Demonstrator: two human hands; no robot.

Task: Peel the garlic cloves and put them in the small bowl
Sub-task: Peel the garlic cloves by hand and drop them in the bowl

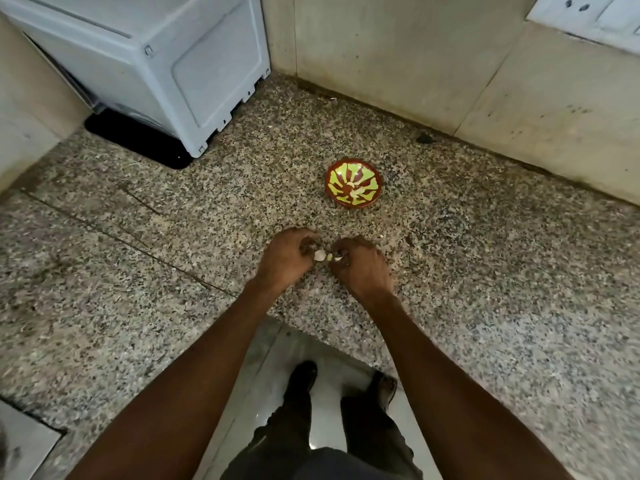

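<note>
Both hands met over the speckled granite counter point(145, 237), close to its front edge. The left hand point(285, 259) had its fingers curled inward and pinched a pale garlic clove point(319, 255) at its tips; the right hand point(360, 268) was likewise curled, its fingertips gripping the other end of the same small white cluster, where a bit of loose skin point(337, 258) showed. The two hands were almost touching, with the clove between them, held just above or against the stone — which of the two could not be told.

The small bowl point(354, 182) — dark red with a yellow-green petal pattern inside — stood on the counter beyond the hands, well apart from them and slightly to the right. A couple of pale pieces point(352, 189) lay near its centre, probably peeled cloves, though they were too small to be sure.

At the far left a white appliance point(166, 64) sat on a black mat point(138, 140) against the wall. A tiled wall point(398, 57) closed the corner behind the bowl, and a white switch plate point(588, 15) appeared at the upper right. Below the counter edge, dark trousers and shoes point(303, 375) stood on a glossy floor
</note>
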